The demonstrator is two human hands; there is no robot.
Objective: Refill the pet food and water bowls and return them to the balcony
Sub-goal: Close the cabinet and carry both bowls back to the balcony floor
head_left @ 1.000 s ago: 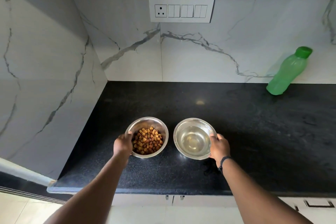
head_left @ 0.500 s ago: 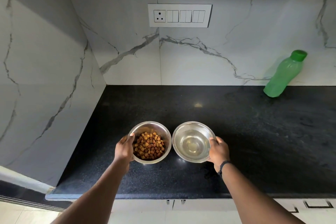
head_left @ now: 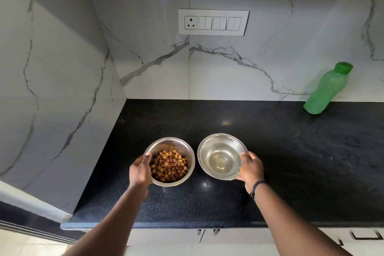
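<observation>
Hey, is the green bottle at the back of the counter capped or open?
Capped. The green bottle stands on the black counter against the marble wall, and its green cap sits on top.

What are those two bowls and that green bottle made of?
Both the food bowl and the water bowl look like polished stainless steel: silvery, with mirror-like reflections on their inner walls. The green bottle looks like translucent plastic with a matte surface, topped by a darker opaque green cap; light passes softly through its body.
</observation>
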